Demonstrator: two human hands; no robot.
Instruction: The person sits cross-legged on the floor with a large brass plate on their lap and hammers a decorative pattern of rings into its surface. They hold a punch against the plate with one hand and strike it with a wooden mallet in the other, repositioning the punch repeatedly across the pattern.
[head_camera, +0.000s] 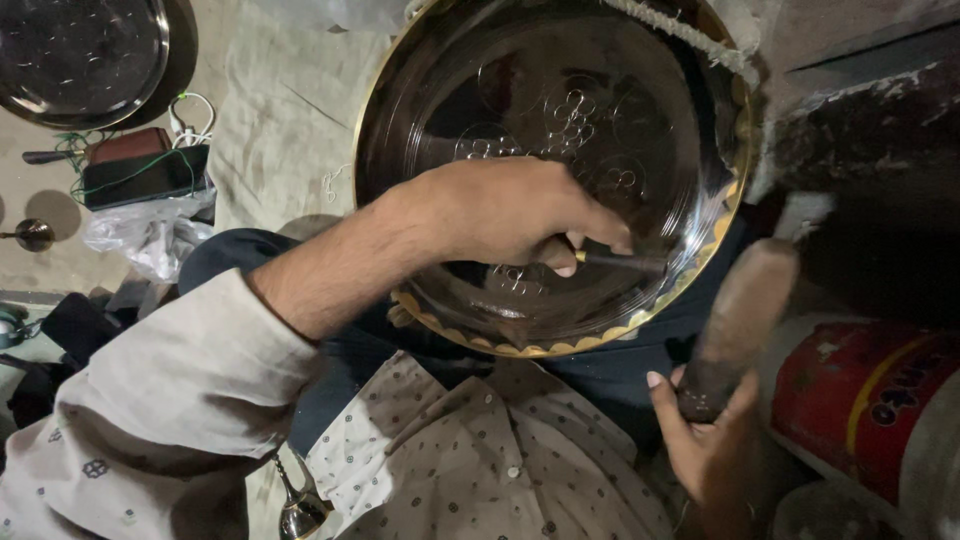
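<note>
Gleaming engraved brass plate (640, 150), left hand (510, 210) gripping punch (620, 261), right hand (705, 440) clutching mallet (740, 320).

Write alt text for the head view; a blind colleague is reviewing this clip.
A person's left hand presses a thin dark tool against a large shiny metal plate with a scalloped gold rim on their lap. Their right hand grips a wooden mallet beside it. A second plate lies on the floor.
</note>
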